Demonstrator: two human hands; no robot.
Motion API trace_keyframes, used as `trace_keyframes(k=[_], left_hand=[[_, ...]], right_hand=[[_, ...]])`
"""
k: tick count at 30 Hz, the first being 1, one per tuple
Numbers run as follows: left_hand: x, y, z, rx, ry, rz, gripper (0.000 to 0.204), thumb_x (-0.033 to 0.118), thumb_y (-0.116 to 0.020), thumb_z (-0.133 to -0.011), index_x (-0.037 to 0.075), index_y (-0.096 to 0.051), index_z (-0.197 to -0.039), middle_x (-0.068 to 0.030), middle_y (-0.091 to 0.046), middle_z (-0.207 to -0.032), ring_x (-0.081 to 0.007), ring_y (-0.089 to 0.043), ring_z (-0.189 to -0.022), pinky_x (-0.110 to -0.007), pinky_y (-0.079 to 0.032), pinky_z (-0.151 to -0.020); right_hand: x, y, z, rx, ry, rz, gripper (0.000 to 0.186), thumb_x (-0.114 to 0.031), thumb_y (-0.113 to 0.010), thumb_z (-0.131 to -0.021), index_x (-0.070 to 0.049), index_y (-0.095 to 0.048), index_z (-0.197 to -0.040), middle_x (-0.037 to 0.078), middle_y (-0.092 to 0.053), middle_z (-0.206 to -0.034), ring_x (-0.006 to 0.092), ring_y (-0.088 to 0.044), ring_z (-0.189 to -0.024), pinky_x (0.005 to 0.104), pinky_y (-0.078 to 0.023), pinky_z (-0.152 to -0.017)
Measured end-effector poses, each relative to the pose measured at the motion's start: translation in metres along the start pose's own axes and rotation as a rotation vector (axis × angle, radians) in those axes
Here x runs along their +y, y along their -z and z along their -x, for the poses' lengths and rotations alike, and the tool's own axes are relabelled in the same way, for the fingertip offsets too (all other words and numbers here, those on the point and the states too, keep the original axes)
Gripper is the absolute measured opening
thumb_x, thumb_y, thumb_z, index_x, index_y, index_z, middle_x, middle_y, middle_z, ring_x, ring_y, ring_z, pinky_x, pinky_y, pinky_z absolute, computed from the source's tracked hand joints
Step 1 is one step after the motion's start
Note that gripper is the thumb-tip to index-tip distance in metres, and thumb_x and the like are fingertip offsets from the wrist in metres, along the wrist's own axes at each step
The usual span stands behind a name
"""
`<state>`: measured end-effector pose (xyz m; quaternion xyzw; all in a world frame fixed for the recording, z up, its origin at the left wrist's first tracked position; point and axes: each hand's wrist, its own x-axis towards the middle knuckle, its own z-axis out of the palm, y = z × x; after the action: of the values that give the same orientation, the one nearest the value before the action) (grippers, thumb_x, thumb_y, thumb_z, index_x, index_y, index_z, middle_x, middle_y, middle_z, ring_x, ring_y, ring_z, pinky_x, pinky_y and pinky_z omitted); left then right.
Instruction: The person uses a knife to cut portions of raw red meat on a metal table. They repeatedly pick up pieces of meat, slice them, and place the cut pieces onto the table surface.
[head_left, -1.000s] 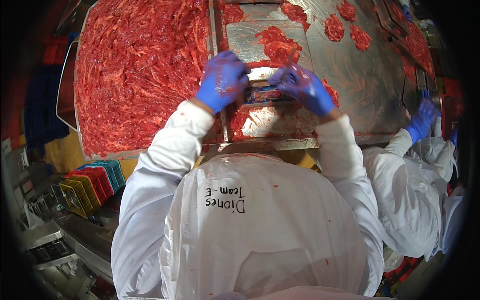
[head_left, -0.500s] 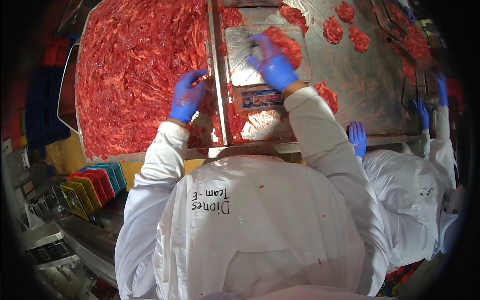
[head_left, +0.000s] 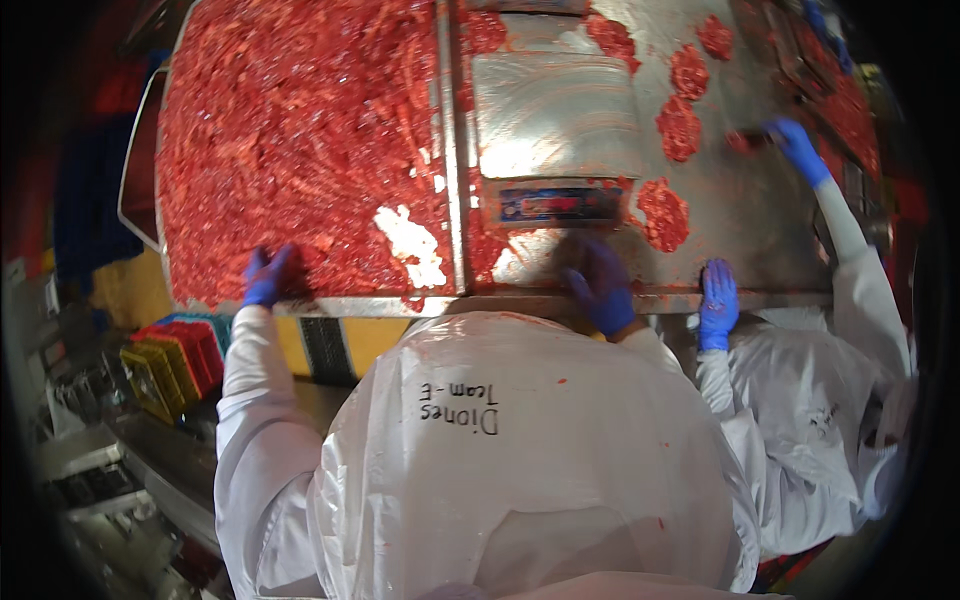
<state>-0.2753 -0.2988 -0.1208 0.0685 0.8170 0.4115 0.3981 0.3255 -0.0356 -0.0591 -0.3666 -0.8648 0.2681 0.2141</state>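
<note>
My left hand (head_left: 268, 277), in a blue glove, rests at the near edge of a broad bed of red shredded raw meat (head_left: 300, 150), its fingers apart. My right hand (head_left: 603, 287), also blue-gloved and blurred, hovers by the table's front rim with thumb and fingers spread and nothing in it. Beyond it is a flat scale (head_left: 555, 115) with a smeared metal plate and a display (head_left: 560, 205) on its near side. To the scale's right, a meat clump (head_left: 663, 215) lies by the display, and another clump (head_left: 679, 128) lies farther up.
A metal divider (head_left: 455, 150) separates the meat bed from the scale. More clumps (head_left: 689, 71) lie on the steel table (head_left: 740, 220). At right, a co-worker's hand (head_left: 797, 150) holds meat; their other hand (head_left: 718, 300) rests at the rim. Coloured crates (head_left: 175, 365) stand lower left.
My right hand has let go of the meat from the scale and drawn back toward me; that clump now lies right of the scale. My left hand moved left and nearer. The co-worker picked up a clump.
</note>
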Motion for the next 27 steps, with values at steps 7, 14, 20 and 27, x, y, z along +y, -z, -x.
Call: trace_keyframes(k=[7, 14, 20, 27], left_hand=[[0.078, -0.168, 0.132, -0.277, -0.308, -0.695, 0.055, 0.022, -0.09, -0.073, 0.003, -0.065, -0.119, -0.0155, -0.073, -0.098, -0.033, -0.07, -0.097, -0.043, -0.058, -0.089], [0.094, -0.258, 0.098, -0.158, -0.784, -0.715, 0.015, 0.003, -0.065, -0.081, 0.008, -0.073, -0.093, -0.0189, -0.073, -0.086, -0.0393, -0.069, -0.089, -0.046, -0.054, -0.076], [0.202, -0.25, 0.107, -0.55, -0.608, -0.601, 0.01, 0.008, -0.072, -0.083, 0.006, -0.075, -0.092, -0.0126, -0.075, -0.08, -0.0212, -0.071, -0.072, -0.037, -0.056, -0.067], [0.339, -0.255, 0.184, -0.854, -0.67, -0.256, 0.016, 0.009, -0.074, -0.085, 0.003, -0.074, -0.1, -0.0066, -0.073, -0.082, -0.0127, -0.068, -0.069, -0.027, -0.054, -0.062]], right_hand=[[0.006, -0.005, 0.024, -0.227, -0.293, 0.03, 0.053, -0.029, -0.075, -0.091, -0.012, -0.059, -0.137, 0.017, -0.067, -0.123, 0.0392, -0.065, -0.113, 0.0485, -0.052, -0.097], [0.01, -0.008, 0.03, -0.16, -0.216, 0.126, 0.058, -0.028, -0.077, -0.089, -0.013, -0.057, -0.141, 0.017, -0.068, -0.124, 0.0374, -0.064, -0.115, 0.0484, -0.053, -0.098], [0.01, -0.01, 0.032, -0.129, -0.209, 0.133, 0.056, -0.03, -0.076, -0.09, -0.014, -0.058, -0.141, 0.016, -0.067, -0.127, 0.038, -0.064, -0.118, 0.0489, -0.052, -0.101], [0.014, -0.015, 0.035, -0.101, -0.221, 0.153, 0.056, -0.032, -0.076, -0.09, -0.014, -0.059, -0.14, 0.017, -0.067, -0.126, 0.0392, -0.063, -0.12, 0.0496, -0.051, -0.102]])
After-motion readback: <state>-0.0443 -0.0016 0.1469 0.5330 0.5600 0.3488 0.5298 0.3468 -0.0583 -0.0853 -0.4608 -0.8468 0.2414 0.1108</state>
